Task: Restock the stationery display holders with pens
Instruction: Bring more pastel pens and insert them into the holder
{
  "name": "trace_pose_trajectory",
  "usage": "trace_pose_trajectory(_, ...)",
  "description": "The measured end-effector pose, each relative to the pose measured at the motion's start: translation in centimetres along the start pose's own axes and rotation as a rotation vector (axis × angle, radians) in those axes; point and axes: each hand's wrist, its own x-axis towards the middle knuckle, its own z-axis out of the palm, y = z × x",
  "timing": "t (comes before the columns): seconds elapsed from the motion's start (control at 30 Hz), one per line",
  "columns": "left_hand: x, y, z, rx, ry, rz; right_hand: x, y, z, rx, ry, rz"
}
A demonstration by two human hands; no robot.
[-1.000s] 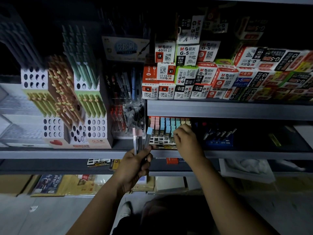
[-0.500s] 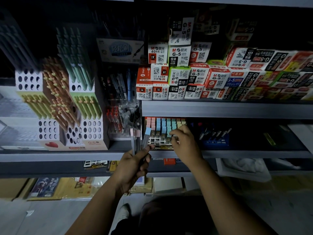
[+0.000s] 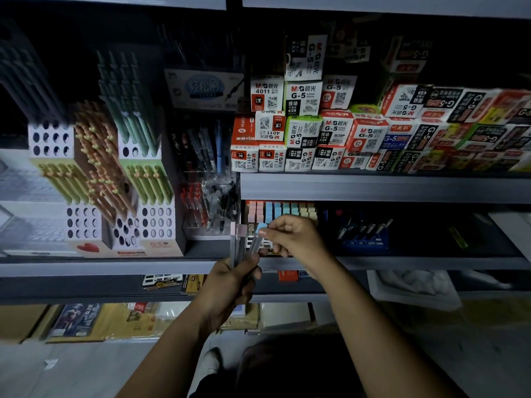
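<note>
My left hand (image 3: 230,285) grips a small bunch of clear pens (image 3: 240,245) with pink and blue caps, held upright in front of the lower shelf. My right hand (image 3: 293,235) pinches the blue cap of the rightmost pen (image 3: 256,238) in that bunch. Just behind both hands stands a display holder (image 3: 280,212) filled with pens capped in pink, blue and cream. Its lower part is hidden by my hands.
A white holder (image 3: 120,225) with green and orange pens stands at the left. A clear box (image 3: 209,205) of red and black pens sits beside it. Stacked refill boxes (image 3: 330,130) fill the upper shelf. A dark blue holder (image 3: 362,234) stands to the right.
My right hand has left the pastel holder and moved left to the bunch, where it now pinches the blue-capped pen. The left hand has stayed about where it was.
</note>
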Motion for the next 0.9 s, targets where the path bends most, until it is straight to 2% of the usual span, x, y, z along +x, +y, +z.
trace_pose_trajectory(0.27, -0.4, -0.1, -0.2, 0.077, 0.037, -0.006, -0.1, -0.1, 0.3, 0.004, -0.062, 0.057)
trace_pose_trajectory(0.5, -0.7, 1.0, -0.4, 0.026, 0.084, -0.033, 0.9, -0.2, -0.7, 0.122, 0.089, 0.028)
trace_pose_trajectory(0.77, -0.4, 0.7, -1.6, -0.03, 0.119, -0.046, 2.9, 1.2, -1.4, -0.227, 0.402, -0.099)
trace_pose_trajectory(0.9, -0.1, 0.5, -2.1, -0.015, 0.098, -0.045, 3.5, 2.4, -1.2, -0.44, 0.402, -0.219)
